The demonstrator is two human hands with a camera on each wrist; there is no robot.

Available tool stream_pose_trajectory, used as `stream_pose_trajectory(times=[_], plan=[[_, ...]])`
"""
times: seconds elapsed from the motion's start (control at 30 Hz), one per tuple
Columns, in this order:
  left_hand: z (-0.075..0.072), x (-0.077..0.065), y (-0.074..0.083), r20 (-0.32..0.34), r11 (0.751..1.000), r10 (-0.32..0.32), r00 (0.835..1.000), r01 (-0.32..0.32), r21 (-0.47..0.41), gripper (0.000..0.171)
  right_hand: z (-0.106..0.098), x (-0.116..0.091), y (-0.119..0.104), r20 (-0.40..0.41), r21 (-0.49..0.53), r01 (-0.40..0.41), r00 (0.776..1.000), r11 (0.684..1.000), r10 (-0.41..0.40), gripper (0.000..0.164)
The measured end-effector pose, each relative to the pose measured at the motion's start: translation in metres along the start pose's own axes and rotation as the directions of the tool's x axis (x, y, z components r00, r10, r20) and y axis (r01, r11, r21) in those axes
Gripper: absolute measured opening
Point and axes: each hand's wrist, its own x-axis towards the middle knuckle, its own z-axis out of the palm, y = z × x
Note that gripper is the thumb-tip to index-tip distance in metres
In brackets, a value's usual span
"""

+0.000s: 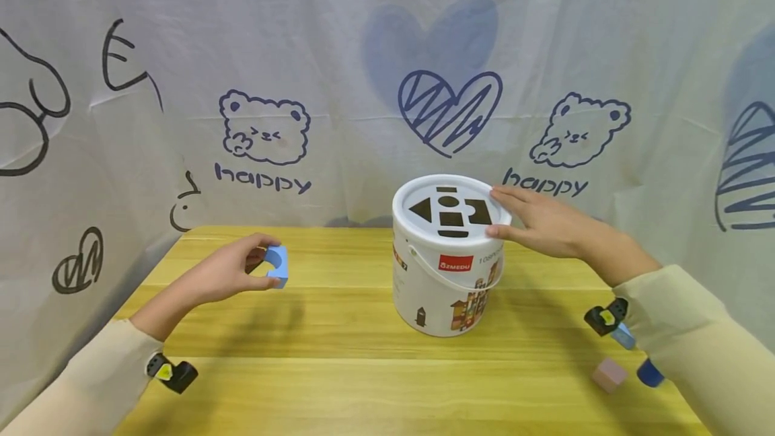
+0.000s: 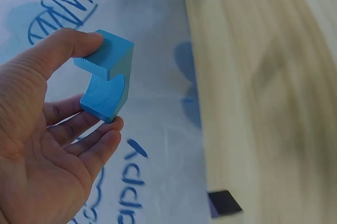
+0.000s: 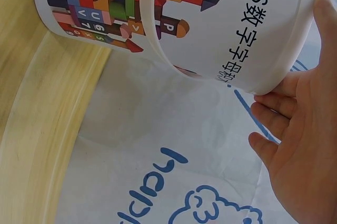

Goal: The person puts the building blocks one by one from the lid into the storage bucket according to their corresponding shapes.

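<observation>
My left hand (image 1: 233, 268) is raised over the left side of the table, pinching a light blue arch block (image 1: 280, 266) between thumb and fingers. In the left wrist view the round cut-out of the block (image 2: 117, 51) faces the palm. A white bucket (image 1: 418, 295) with a thin handle stands upright near the middle. Its white lid (image 1: 404, 206) has several dark shaped holes. My right hand (image 1: 547, 224) rests at the lid's right rim, thumb toward the front and fingers farther back, all fairly straight. Close up, its fingertips touch the bucket's (image 3: 210, 19) rim.
At the table's right, by my right forearm, lie a pink block (image 1: 609, 375), a dark blue block (image 1: 650, 373) and a light blue block (image 1: 622, 336). A dark block (image 2: 224, 203) sits behind my left hand. A printed cloth (image 1: 351, 153) hangs behind the wooden table (image 1: 339, 389).
</observation>
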Motion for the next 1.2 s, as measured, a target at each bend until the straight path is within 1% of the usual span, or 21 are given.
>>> stream_pose_trajectory(times=[0.13,0.23,0.3,0.37,0.57,0.7,0.8,1.0,1.07,1.2], plan=[[-0.004,0.011,0.015,0.005,0.998,0.002,1.000,-0.002,-0.061,0.074,0.000,0.000,0.000,-0.009,0.004,0.004,1.000,1.000,-0.004,0.084],[-0.008,0.019,0.027,-0.003,0.997,0.015,1.000,-0.015,-0.082,0.071,0.000,0.000,0.000,-0.016,0.003,0.010,1.000,1.000,-0.010,0.083],[-0.011,0.026,0.035,-0.011,0.996,0.031,0.999,-0.032,-0.085,0.070,0.000,0.000,0.001,-0.016,0.004,0.009,1.000,1.000,-0.009,0.083],[-0.014,0.033,0.043,-0.019,0.995,0.063,0.998,-0.064,-0.075,0.070,-0.001,0.000,0.001,-0.016,0.003,0.009,1.000,1.000,-0.009,0.083],[-0.019,0.055,0.068,-0.019,0.990,0.129,0.991,-0.130,-0.050,0.075,-0.001,-0.001,0.001,-0.015,0.002,0.003,1.000,1.000,-0.003,0.083],[-0.020,0.067,0.086,-0.020,0.989,0.149,0.989,-0.149,-0.015,0.074,-0.001,-0.001,0.001,-0.005,-0.005,-0.004,1.000,1.000,0.004,0.085],[-0.020,0.077,0.100,-0.020,0.986,0.167,0.986,-0.167,-0.019,0.071,0.000,-0.001,0.001,0.009,-0.010,-0.006,1.000,1.000,0.006,0.086],[-0.018,0.097,0.126,-0.003,0.975,0.209,0.978,-0.209,-0.077,0.071,0.000,0.000,0.001,0.004,-0.008,-0.009,1.000,1.000,0.009,0.086],[-0.017,0.103,0.134,-0.002,0.972,0.213,0.977,-0.212,-0.102,0.071,0.000,-0.001,0.001,-0.002,-0.005,-0.011,1.000,1.000,0.011,0.085],[-0.013,0.116,0.148,0.003,0.967,0.225,0.974,-0.222,-0.124,0.069,0.000,-0.001,0.000,-0.001,-0.006,-0.011,1.000,1.000,0.011,0.086]])
